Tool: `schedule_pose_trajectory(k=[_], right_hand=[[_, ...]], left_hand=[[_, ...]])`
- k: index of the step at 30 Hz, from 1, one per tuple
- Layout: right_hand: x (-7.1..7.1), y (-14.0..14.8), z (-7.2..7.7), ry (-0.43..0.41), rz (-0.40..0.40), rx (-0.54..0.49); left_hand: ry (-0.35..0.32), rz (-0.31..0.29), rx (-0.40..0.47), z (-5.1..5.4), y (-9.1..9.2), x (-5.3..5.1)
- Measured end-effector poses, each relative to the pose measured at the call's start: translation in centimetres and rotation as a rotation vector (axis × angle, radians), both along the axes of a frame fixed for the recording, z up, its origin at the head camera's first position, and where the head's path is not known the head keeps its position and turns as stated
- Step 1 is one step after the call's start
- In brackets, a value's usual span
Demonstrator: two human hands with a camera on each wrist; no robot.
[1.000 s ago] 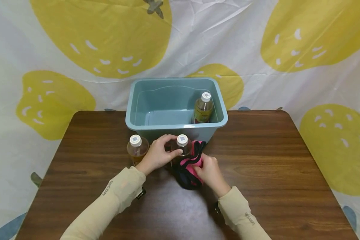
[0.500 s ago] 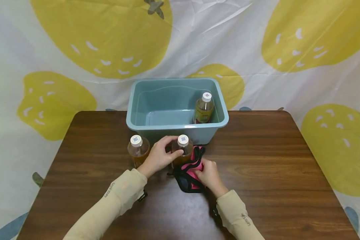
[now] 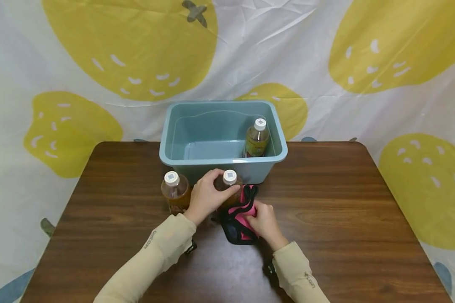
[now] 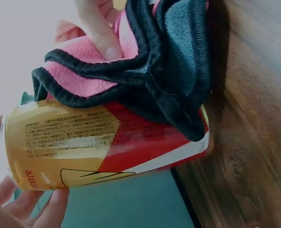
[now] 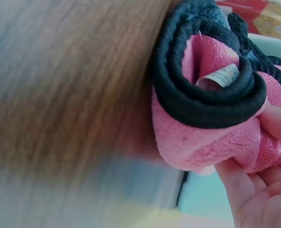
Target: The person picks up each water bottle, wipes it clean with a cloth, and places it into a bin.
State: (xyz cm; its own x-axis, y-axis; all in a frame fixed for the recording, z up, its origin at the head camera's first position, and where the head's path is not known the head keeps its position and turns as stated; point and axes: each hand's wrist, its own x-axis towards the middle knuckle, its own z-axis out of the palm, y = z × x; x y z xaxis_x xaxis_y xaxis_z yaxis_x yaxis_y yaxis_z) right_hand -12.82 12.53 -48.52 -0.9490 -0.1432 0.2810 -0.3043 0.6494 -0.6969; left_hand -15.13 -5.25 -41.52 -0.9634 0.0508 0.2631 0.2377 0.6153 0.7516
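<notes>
Left grip [image 3: 207, 195] shifted right, thumb [image 3: 230, 192] farther across bottle [image 4: 74, 142]; pink cloth [image 3: 240, 216] and right grip [image 3: 264, 218] slightly farther from bin [image 3: 223, 161]

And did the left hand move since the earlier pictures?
Yes, a little: in the head view, against the tub, the left hand has shifted rightward around the bottle.

A capped drink bottle [image 3: 175, 191] at left, the left hand [image 3: 207, 194] gripping a middle bottle [image 4: 83, 142], and the right hand [image 3: 265, 219] holding a pink-and-black cloth [image 3: 238, 219] are crowding the blue plastic bin's [image 3: 220, 162] near side. Inside, a third bottle [image 3: 256, 144] is occupying the right end, leaving room leftward. The wooden surface [image 3: 345, 210] is offering passage rightward.
</notes>
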Motion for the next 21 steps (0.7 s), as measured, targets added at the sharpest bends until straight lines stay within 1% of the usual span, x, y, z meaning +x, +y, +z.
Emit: schedule_pose_trajectory(k=[2,4,10,14,18,21], right_hand=[[0.1,0.3,0.2,0.012,0.005,-0.005],[0.3,0.7,0.5,0.006,0.003,-0.015],[1.4,2.0,1.9,-0.015,-0.004,-0.022],[2.2,2.7,2.8,-0.014,-0.006,-0.013],[2.9,3.4,3.8,-0.013,-0.019,-0.029],[3.2,3.8,4.6,-0.014,-0.022,-0.046]], left_hand=[[-0.009,-0.017,0.022,0.1,0.0,-0.1],[-0.011,-0.041,0.035,0.0,0.1,-0.1],[0.069,-0.091,0.002,0.0,0.3,0.0],[0.109,-0.144,-0.019,0.1,0.1,0.2],[0.118,-0.193,-0.029,0.1,-0.2,0.4],[0.116,-0.228,-0.003,0.2,-0.5,0.6]])
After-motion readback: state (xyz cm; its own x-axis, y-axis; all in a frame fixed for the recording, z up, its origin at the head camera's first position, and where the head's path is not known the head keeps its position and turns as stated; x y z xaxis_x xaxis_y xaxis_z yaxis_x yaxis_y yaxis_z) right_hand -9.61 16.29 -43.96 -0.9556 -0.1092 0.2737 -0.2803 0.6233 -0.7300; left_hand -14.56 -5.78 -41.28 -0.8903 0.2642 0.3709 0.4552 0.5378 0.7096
